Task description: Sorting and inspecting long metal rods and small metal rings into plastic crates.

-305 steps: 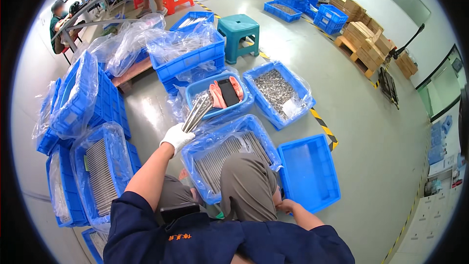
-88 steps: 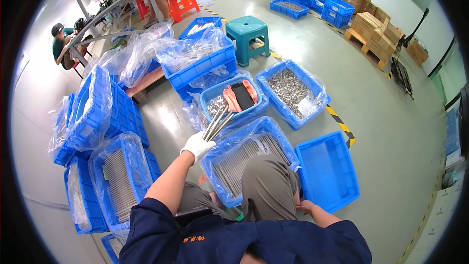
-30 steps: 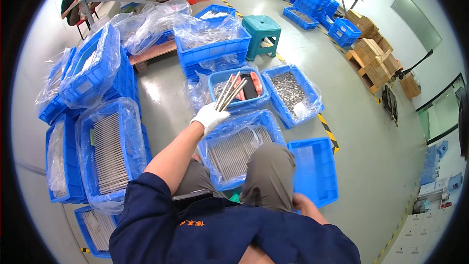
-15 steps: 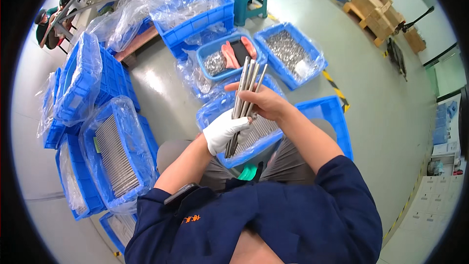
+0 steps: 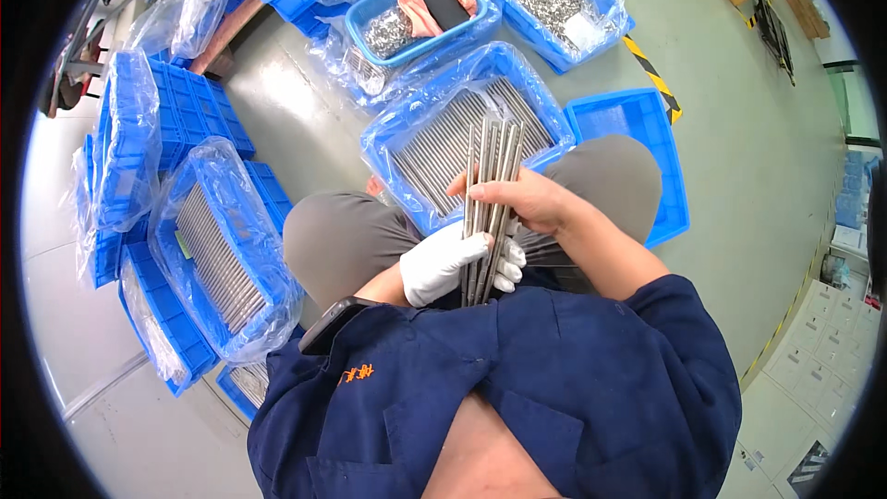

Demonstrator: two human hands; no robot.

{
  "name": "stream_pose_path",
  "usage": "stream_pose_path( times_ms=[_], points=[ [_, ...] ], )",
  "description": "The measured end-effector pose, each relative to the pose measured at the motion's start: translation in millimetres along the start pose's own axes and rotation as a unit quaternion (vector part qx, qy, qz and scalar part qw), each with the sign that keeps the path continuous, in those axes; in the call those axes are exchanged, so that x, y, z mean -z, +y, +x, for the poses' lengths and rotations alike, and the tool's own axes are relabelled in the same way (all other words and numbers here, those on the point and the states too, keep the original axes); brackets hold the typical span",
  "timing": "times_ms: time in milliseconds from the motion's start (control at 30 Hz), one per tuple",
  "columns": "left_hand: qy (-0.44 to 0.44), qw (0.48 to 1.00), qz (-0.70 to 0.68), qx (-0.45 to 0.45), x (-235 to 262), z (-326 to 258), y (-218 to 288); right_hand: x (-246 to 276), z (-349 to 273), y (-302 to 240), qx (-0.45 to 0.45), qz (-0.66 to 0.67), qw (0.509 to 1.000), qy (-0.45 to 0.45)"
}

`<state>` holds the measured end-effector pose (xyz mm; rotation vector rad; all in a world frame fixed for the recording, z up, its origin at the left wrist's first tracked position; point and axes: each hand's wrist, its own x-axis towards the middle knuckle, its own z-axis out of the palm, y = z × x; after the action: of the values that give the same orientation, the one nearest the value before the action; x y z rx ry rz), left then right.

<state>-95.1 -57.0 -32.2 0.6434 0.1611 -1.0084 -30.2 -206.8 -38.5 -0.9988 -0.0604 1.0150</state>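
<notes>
Between both hands stands a bundle of several thin metal rods, close in front of my body. My left hand, in a white glove whose thumb tip is bare, wraps round the lower part of the bundle. Higher up, my bare right hand closes on the same rods, its thumb lying across them. Just beyond is a blue crate lined with clear plastic, where similar rods lie in rows. The rods in my hands cover part of that crate.
An oval blue basket holds small metal parts, pink gloves and a black flat object. Behind it on the right, a blue crate carries small metal pieces. A shallow blue crate sits by my right knee. Another rod-filled crate stands left.
The rod bundle has come nearer my body and stands more upright. My right hand has moved lower and gripped it. The view has tilted down, showing more of the rod crate.
</notes>
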Motion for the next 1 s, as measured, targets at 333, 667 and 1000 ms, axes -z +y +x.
stream_pose_path(
  times_ms=[333, 667, 1000],
  points=[
    [0.036, 0.997, 0.062, -0.043, -0.4, -14.4, -5.0, -16.3, -12.9, 1.5, 0.036, -0.034, 0.998, 0.047],
    [0.056, 0.993, 0.078, -0.069, -1.0, -11.2, -5.6, -10.2, -14.8, -6.8, 0.037, -0.236, 0.967, 0.084],
    [0.119, 0.984, 0.032, -0.126, 12.8, -5.9, -2.6, 6.6, -23.0, -20.7, 0.18, -0.009, 0.952, 0.246]
  ],
)
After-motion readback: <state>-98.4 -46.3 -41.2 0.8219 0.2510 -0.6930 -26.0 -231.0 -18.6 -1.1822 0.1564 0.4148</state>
